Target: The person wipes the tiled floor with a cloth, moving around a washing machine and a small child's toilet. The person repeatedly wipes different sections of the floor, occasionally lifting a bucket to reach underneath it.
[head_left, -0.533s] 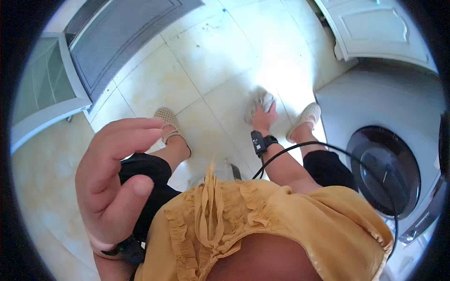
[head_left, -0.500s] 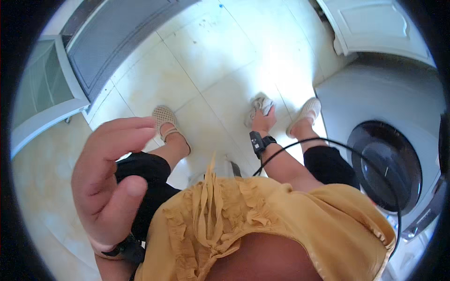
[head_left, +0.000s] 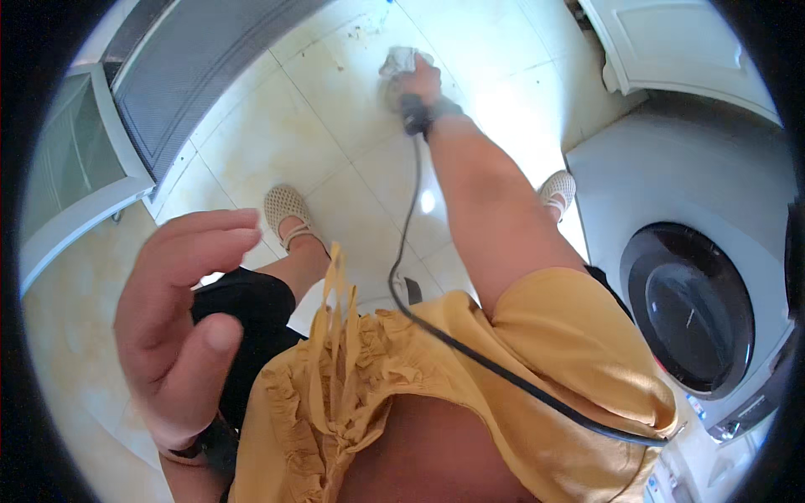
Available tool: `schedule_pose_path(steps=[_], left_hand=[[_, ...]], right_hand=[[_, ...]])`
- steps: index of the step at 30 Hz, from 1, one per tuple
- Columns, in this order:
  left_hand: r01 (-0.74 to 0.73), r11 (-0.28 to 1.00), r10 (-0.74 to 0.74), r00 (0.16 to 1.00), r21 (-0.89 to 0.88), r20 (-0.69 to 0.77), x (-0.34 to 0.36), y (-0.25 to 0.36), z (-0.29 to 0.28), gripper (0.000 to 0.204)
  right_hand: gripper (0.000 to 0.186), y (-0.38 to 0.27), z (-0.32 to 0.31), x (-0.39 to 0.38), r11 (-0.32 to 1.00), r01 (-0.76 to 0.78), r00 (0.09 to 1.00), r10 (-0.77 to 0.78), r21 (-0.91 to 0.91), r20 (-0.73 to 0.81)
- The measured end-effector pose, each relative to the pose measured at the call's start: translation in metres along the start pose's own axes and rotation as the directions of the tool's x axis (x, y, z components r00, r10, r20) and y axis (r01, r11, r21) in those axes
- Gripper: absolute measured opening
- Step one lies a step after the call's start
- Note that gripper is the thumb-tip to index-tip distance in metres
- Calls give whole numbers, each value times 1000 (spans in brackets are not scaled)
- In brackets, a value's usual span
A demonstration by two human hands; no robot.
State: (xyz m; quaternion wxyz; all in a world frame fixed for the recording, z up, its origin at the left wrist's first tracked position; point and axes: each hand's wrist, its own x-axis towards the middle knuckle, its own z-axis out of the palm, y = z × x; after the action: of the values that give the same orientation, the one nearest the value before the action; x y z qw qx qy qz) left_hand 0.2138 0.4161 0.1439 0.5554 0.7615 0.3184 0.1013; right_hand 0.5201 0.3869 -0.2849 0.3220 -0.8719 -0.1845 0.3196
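My right hand (head_left: 419,82) grips a crumpled whitish cloth (head_left: 394,60) against the tiled floor (head_left: 319,126), out in front of me with the arm stretched; hand and cloth are slightly blurred. Small dark specks (head_left: 360,33) lie just beyond the cloth. My left hand (head_left: 180,314) hangs in the air near my left knee, fingers loosely curved, thumb apart, holding nothing. A black cable runs from the device on my right wrist across my yellow top.
A front-loading appliance (head_left: 688,306) with a dark round door stands at my right, below a white cabinet (head_left: 671,46). At the left are a grey mat or panel (head_left: 189,71) and a glass-paned door (head_left: 75,151). My feet in beige perforated shoes stand apart.
My right hand has carried the cloth forward and leftward across the floor, away from my right foot, and its arm is straighter. My left hand has shifted slightly left.
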Motion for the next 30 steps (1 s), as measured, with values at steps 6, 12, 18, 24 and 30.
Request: schedule_pose_path(steps=[6, 12, 18, 24, 30], left_hand=[[-47, 999, 47, 999, 4, -17, -5, 2, -7, 44], [15, 995, -13, 1000, 95, -21, -9, 1, 0, 53], [38, 998, -37, 999, 60, -11, -2, -9, -5, 56], [55, 996, -54, 998, 66, -21, 10, -7, 4, 56], [69, 996, -73, 995, 64, 66, 23, 1, 4, 50]], right_hand=[[70, 45, -68, -25, 883, 319, 936, -236, 344, -262], [71, 158, -72, -156, 927, -186, 726, 353, 326, -590], [67, 189, -35, -148, 758, -645, 515, 524, 97, -678], [68, 79, -13, 2, 917, -348, 889, 257, -195, -378], [67, 7, -32, 14, 967, 177, 946, -116, 182, -304]])
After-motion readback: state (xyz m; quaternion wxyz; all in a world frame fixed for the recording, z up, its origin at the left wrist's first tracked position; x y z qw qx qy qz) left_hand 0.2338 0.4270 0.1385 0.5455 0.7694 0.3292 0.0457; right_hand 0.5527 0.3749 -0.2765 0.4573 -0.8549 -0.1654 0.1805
